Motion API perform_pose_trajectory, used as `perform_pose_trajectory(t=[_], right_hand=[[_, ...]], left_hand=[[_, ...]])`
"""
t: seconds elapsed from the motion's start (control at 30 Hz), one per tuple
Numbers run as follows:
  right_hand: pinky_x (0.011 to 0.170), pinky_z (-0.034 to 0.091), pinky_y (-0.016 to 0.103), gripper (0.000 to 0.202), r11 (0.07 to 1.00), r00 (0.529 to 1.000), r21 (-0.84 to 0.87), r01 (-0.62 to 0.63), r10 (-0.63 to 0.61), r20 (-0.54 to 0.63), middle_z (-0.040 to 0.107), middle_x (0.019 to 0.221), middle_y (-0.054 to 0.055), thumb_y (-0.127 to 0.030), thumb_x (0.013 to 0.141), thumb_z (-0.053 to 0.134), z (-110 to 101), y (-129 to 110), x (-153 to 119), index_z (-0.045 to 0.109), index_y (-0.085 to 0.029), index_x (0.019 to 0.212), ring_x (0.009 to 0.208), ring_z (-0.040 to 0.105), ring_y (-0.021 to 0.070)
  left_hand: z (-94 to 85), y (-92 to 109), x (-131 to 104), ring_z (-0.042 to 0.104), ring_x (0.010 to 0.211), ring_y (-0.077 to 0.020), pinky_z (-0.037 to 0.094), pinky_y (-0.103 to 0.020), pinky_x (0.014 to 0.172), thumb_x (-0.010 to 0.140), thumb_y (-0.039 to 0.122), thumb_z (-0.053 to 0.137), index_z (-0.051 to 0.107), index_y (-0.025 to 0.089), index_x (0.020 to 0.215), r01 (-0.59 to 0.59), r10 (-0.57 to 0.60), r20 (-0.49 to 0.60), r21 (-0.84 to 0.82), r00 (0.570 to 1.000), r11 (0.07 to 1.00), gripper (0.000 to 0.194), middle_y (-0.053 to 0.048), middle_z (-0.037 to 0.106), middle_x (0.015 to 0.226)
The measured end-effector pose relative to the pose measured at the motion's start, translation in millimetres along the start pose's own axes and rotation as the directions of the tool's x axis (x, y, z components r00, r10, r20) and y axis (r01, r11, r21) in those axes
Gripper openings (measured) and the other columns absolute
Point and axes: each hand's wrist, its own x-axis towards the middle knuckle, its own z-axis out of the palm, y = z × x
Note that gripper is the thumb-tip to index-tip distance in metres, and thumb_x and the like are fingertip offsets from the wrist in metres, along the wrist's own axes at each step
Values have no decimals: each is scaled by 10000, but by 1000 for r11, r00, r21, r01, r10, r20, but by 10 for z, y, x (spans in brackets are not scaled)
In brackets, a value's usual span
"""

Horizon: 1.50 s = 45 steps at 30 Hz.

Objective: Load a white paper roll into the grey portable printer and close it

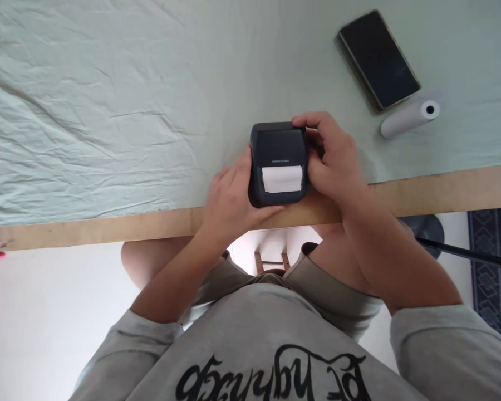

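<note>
A black portable receipt printer (280,147) lies near the table's front edge, with a short end of white paper (282,179) showing at its slot. My left hand (230,192) is wrapped round the printer's left side, its thumb along the near edge. On the other side, my right hand (332,156) grips the right side, with the index finger over the far right corner and the other fingers curled beside it. The lower parts of several fingers are hidden by the printer.
A dark-screened phone (379,58) in a clear case lies at the back right. Beside it is a white paper roll (404,118) on its side, with a loose end. A pale green cloth (108,111) covers the table up to its bare wooden edge (446,192).
</note>
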Motion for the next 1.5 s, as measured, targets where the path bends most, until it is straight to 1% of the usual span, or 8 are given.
perform_pose_trajectory(t=[0.27,0.53,0.87,0.97,1.1,1.27,1.37,1.5], right_hand=[[1129,564,473,474,995,994,28,-98,96,58,748,1319,5,-129,848,470,-48,19,-4,644,-290,1259,1221,724,232],[1103,571,467,632,989,993,-138,-61,74,91,749,1344,13,-85,761,482,-70,-9,-10,598,-307,1342,1235,710,247],[1045,559,553,748,995,993,19,-101,99,57,751,1340,27,-146,704,494,36,132,-32,502,-290,1438,1180,732,292],[1121,540,550,689,989,992,93,-117,112,55,751,1346,39,-149,747,501,26,140,-18,501,-278,1423,1254,715,274],[1187,515,531,549,957,988,258,-130,103,117,744,1360,41,-252,859,549,-55,139,-16,508,-306,1404,1298,695,252],[1215,500,531,660,980,975,184,-72,30,222,655,1491,59,-416,816,768,-180,162,-16,518,-357,1424,1384,631,294],[1151,542,524,668,991,994,131,21,-35,103,689,1374,65,-480,774,815,-197,144,31,560,-350,1378,1288,669,306],[752,587,409,453,997,991,21,70,-67,-113,603,812,-21,-461,841,773,-156,-39,116,606,-321,1238,744,647,206]], left_hand=[[-36,-81,-27,540,1478,-435,440,-567,1217,810,785,773,349,197,1653,2,-5,65,43,998,999,1112,-202,545,1611],[-65,-132,-27,493,1525,-406,408,-523,1235,825,924,582,334,147,1666,-55,48,90,72,995,996,1172,-225,484,1658],[-62,-91,-1,550,1479,-406,377,-551,1245,806,837,727,403,215,1642,-2,-4,81,75,997,997,1091,-191,546,1620],[-67,-59,-10,538,1489,-405,353,-542,1266,827,772,748,400,190,1640,11,-18,80,93,997,996,1058,-195,534,1628],[-101,-46,-26,535,1493,-379,338,-535,1272,952,721,581,405,186,1632,0,-3,84,41,996,999,883,-172,548,1621],[-128,-43,-27,559,1468,-336,356,-513,1254,1053,598,397,446,213,1598,24,-24,55,-12,998,1000,669,-138,584,1594],[-133,-31,-20,566,1453,-350,364,-518,1247,1037,582,424,470,185,1577,27,-27,50,-7,998,1000,671,-149,595,1579],[-135,-21,-14,578,1436,-350,377,-513,1234,1024,573,447,485,206,1560,38,-38,51,1,998,999,651,-134,613,1562]])
